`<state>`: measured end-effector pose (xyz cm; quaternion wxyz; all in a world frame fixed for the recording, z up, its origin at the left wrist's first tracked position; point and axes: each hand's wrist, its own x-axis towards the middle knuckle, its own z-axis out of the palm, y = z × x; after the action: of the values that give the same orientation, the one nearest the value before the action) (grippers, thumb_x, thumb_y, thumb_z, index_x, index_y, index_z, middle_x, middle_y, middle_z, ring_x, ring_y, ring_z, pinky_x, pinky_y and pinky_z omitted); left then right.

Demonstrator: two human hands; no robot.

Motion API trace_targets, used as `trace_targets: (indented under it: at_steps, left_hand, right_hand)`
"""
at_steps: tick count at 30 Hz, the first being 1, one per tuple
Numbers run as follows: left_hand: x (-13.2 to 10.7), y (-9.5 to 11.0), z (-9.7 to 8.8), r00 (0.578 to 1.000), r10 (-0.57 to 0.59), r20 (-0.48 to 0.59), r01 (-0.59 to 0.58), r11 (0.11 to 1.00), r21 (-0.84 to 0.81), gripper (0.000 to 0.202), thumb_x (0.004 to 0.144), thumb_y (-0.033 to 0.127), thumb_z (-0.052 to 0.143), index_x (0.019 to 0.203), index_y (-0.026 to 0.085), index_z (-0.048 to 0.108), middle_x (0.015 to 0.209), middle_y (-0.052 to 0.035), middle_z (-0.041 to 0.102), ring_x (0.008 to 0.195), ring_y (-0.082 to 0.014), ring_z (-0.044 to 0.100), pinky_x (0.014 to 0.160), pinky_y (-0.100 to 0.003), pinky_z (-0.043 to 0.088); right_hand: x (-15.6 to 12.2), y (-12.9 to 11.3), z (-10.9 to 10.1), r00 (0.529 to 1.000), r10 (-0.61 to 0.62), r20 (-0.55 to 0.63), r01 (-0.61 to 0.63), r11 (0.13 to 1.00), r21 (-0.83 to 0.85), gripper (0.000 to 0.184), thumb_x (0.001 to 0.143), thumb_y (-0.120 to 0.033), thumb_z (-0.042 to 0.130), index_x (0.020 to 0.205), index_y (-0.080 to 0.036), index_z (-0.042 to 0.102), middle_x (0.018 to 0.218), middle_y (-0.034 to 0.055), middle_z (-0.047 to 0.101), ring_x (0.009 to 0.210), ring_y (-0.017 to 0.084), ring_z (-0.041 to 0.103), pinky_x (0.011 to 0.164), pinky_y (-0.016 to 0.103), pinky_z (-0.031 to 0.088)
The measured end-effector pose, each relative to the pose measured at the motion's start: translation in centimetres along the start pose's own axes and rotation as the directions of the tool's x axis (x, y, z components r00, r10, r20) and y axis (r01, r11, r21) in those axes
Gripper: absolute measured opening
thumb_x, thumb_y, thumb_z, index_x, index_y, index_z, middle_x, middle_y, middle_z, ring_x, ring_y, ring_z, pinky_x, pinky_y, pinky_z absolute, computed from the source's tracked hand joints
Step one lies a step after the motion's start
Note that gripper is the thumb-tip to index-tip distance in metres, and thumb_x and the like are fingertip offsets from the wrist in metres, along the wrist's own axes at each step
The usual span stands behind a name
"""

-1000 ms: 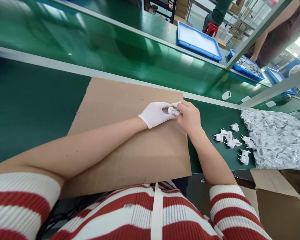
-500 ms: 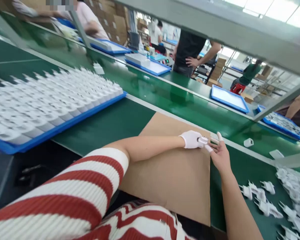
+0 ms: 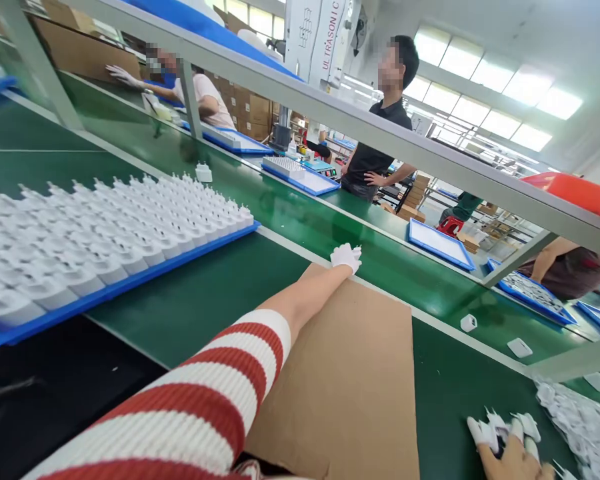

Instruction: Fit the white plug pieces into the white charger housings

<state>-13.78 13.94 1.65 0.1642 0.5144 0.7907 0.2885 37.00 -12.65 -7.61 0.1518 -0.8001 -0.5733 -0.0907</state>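
My left hand (image 3: 347, 260), in a white glove, is stretched out past the far edge of a brown cardboard sheet (image 3: 350, 373), over the green belt. Its fingers are closed around a white plug piece (image 3: 358, 250), of which only a small pronged end shows. Low on the right, my right hand (image 3: 515, 453) wears white covers on its fingertips. Its thumb and fingers are curled around a white plug piece (image 3: 497, 421), and another plug piece (image 3: 529, 425) lies against the fingers. Part of this hand is cut off by the frame's bottom edge.
A blue tray (image 3: 180, 265) full of upright white plug units stands on the left. A lone unit (image 3: 203, 172) sits on the belt (image 3: 300, 220). A white housing (image 3: 469, 323) and a plastic bag (image 3: 575, 413) are at right. A metal rail (image 3: 330, 100) crosses above; other people work beyond.
My hands have parted: the left carried the plug piece forward over the belt, and the right went down to the loose plug pieces. The view has tilted up.
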Motion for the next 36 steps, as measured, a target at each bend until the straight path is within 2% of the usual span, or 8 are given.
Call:
trace_targets:
  at_steps: [3, 6, 9, 13, 16, 23, 29, 36]
  left_hand:
    - [-2.0, 1.2, 0.4, 0.990, 0.012, -0.143, -0.014, 1.000, -0.017, 0.088, 0.087, 0.049, 0.081, 0.162, 0.018, 0.046, 0.176, -0.0225, 0.033, 0.157, -0.0417, 0.039, 0.126, -0.052, 0.039]
    - [-5.5, 2.7, 1.3, 0.971, 0.178, -0.162, -0.186, 0.982, -0.040, 0.086, 0.090, 0.048, 0.075, 0.165, 0.018, 0.044, 0.178, -0.0187, 0.031, 0.160, -0.0405, 0.034, 0.131, -0.052, 0.034]
    - [-9.8, 3.7, 2.6, 0.918, 0.395, 0.036, -0.393, 0.918, -0.051, 0.084, 0.088, 0.047, 0.073, 0.164, 0.017, 0.051, 0.175, -0.0170, 0.037, 0.159, -0.0391, 0.038, 0.132, -0.049, 0.035]
    - [-15.0, 3.6, 4.3, 0.754, 0.515, 0.407, -0.531, 0.843, -0.081, 0.085, 0.084, 0.058, 0.072, 0.158, 0.020, 0.059, 0.168, -0.0160, 0.050, 0.154, -0.0396, 0.047, 0.129, -0.050, 0.040]
    - [-17.0, 2.5, 5.4, 0.687, 0.580, 0.438, -0.623, 0.780, -0.057, 0.083, 0.084, 0.064, 0.072, 0.152, 0.017, 0.065, 0.167, -0.0181, 0.052, 0.155, -0.0418, 0.046, 0.130, -0.054, 0.037]
    - [-17.4, 0.2, 6.8, 0.585, 0.736, 0.341, -0.760, 0.644, -0.086, 0.067, 0.091, 0.051, 0.074, 0.152, 0.024, 0.066, 0.164, -0.0124, 0.057, 0.153, -0.0373, 0.050, 0.131, -0.054, 0.036]
    - [-17.0, -0.1, 7.0, 0.386, 0.818, 0.426, -0.859, 0.487, -0.158, 0.048, 0.100, 0.039, 0.060, 0.145, 0.029, 0.073, 0.161, -0.0049, 0.062, 0.154, -0.0329, 0.050, 0.133, -0.053, 0.034]
    - [-16.9, 0.0, 6.6, 0.432, 0.784, 0.445, -0.829, 0.540, -0.148, 0.045, 0.098, 0.040, 0.061, 0.140, 0.034, 0.076, 0.162, 0.0013, 0.061, 0.153, -0.0278, 0.051, 0.135, -0.047, 0.034]
  right_hand:
    - [0.7, -2.4, 0.7, 0.999, 0.025, 0.019, -0.026, 0.998, 0.053, 0.082, 0.082, -0.067, 0.042, 0.142, -0.015, 0.063, 0.141, 0.0278, 0.066, 0.149, 0.050, 0.051, 0.126, 0.066, 0.037]
    - [3.0, -5.5, -0.4, 0.993, -0.096, 0.062, 0.087, 0.986, 0.144, 0.066, 0.084, -0.052, 0.050, 0.138, -0.019, 0.068, 0.132, 0.0187, 0.073, 0.138, 0.044, 0.062, 0.121, 0.060, 0.044]
    - [6.3, -8.0, -2.3, 0.973, -0.167, 0.162, 0.114, 0.949, 0.293, 0.054, 0.080, -0.037, 0.062, 0.131, -0.021, 0.074, 0.119, 0.0121, 0.079, 0.114, 0.033, 0.074, 0.107, 0.046, 0.056]
    - [10.3, -10.8, -4.1, 0.908, -0.126, 0.400, -0.043, 0.920, 0.389, 0.038, 0.071, -0.014, 0.071, 0.108, -0.018, 0.079, 0.093, 0.0067, 0.082, 0.088, 0.024, 0.078, 0.082, 0.030, 0.058]
    - [11.3, -13.1, -4.4, 0.923, -0.130, 0.361, 0.007, 0.946, 0.325, 0.039, 0.071, -0.005, 0.069, 0.106, -0.018, 0.081, 0.097, 0.0071, 0.082, 0.094, 0.023, 0.077, 0.084, 0.028, 0.055]
    - [7.4, -18.2, -3.9, 0.976, -0.136, 0.173, 0.120, 0.988, 0.101, 0.049, 0.097, -0.029, 0.064, 0.145, -0.024, 0.072, 0.149, 0.0167, 0.064, 0.139, 0.035, 0.058, 0.111, 0.042, 0.048]
    - [5.8, -19.1, -4.5, 0.870, -0.288, 0.400, 0.202, 0.949, 0.242, 0.082, 0.087, -0.042, 0.084, 0.162, -0.030, 0.053, 0.152, 0.0120, 0.061, 0.134, 0.034, 0.057, 0.107, 0.040, 0.048]
    - [6.5, -17.7, -6.0, 0.927, -0.112, 0.359, 0.047, 0.981, 0.187, 0.042, 0.085, -0.014, 0.073, 0.126, -0.023, 0.071, 0.129, 0.0142, 0.067, 0.118, 0.032, 0.059, 0.087, 0.035, 0.050]
